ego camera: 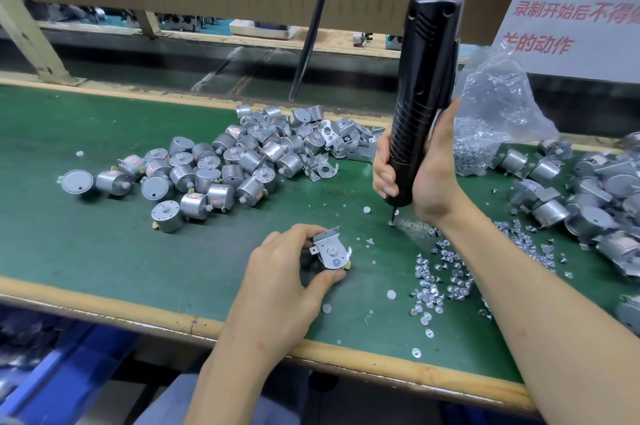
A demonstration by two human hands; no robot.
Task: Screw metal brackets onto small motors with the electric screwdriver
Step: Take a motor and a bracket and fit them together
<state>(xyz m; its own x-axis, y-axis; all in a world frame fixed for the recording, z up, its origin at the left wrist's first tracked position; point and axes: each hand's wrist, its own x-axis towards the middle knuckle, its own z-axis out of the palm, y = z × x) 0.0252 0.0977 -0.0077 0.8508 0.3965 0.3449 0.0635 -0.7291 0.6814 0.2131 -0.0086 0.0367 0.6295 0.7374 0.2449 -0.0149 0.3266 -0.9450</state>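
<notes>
Near-centre on green counter [104, 234]: left hand [277, 286] grip pinches small silver bracketed motor [330, 253] by its sides; likely light, rigid, slick. Right hand [433, 178] grip wraps black electric screwdriver [426, 60].

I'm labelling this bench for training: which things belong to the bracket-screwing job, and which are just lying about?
In the job:
black electric screwdriver in the right hand
silver round motor with metal bracket in the left hand
scattered silver screws
heap of bare silver motors
loose bent metal brackets

Lying about:
white paper sign with red characters
blue plastic bin
small white round discs
</notes>
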